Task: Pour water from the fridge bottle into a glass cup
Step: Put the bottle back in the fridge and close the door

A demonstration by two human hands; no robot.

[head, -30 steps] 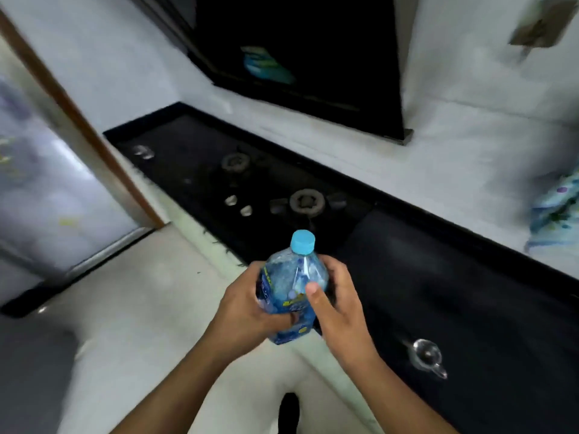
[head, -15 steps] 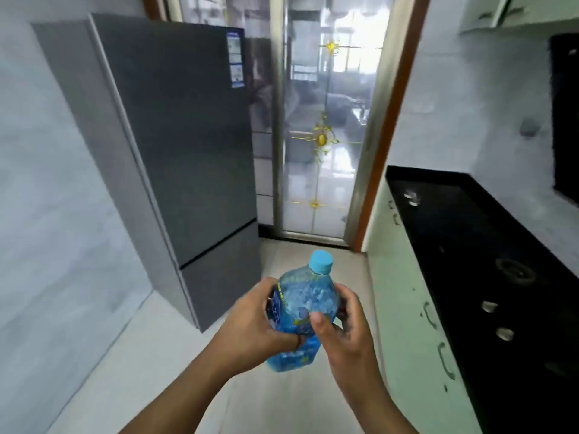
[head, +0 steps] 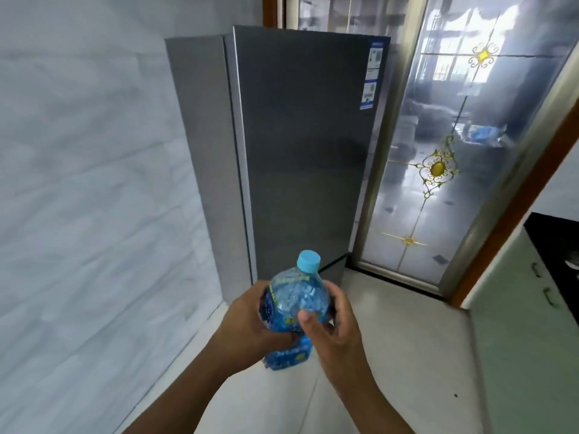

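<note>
Pale floor tiles [head: 391,355] lie open under and around both hands, with free room to the right of them as far as the green cabinet front [head: 526,355] below the black counter [head: 551,233] edge. Ahead of the hands stands the grey fridge [head: 300,145], its doors closed, between the marble wall [head: 87,189] and the glass door [head: 438,158]. The left hand [head: 250,327] and right hand [head: 332,321] both wrap the water bottle [head: 294,305], held upright in the air, blue cap [head: 309,261] on.
</note>
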